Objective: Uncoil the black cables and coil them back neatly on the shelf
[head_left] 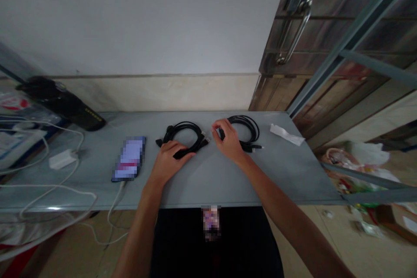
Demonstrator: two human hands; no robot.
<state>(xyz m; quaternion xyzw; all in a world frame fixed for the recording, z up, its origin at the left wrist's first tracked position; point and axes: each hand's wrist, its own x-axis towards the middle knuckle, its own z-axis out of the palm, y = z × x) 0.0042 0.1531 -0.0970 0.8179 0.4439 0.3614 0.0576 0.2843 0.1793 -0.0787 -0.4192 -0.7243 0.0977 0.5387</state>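
Two coiled black cables lie on a grey table (208, 182). My left hand (171, 156) rests on the near side of the left coil (184, 132), fingers curled over the cable. My right hand (230, 139) sits between the coils, its fingertips pinched on a cable end with a pale plug by the left rim of the right coil (247, 128). Whether that end belongs to the left or the right coil I cannot tell.
A phone (129, 158) lies left of the coils with a white lead running off the table's front. A white charger (61, 158) and loose white wires sit far left, a black bottle-like object (65, 102) behind. A white paper scrap (286, 134) lies right.
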